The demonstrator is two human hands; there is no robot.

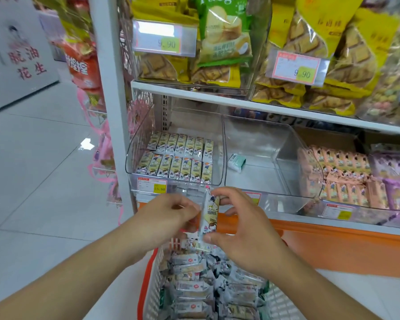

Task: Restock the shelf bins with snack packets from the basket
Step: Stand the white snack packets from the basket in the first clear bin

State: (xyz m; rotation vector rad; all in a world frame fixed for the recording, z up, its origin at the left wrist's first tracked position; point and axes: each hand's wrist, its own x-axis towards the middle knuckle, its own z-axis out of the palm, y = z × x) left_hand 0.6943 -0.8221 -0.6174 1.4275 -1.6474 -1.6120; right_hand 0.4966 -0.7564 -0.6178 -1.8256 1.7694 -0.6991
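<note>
While my R hand (pixel 245 229) pinches snack packet (pixel 208 214) upright w/ L hand (pixel 171 211) steadying, loose grip risks dropping it short of 12 o'clock clear bin (pixel 134 162).

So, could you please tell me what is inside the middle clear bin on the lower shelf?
Only one small green-and-white packet lies inside the middle clear bin, near its left wall. Nothing covers the floor.

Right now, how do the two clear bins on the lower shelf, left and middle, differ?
The left bin holds two neat rows of upright yellow snack packets; the middle bin holds one green-white packet lying flat. The left bin's price tag shows fully; the hands hide the middle bin's. Both are clear plastic, side by side.
</note>
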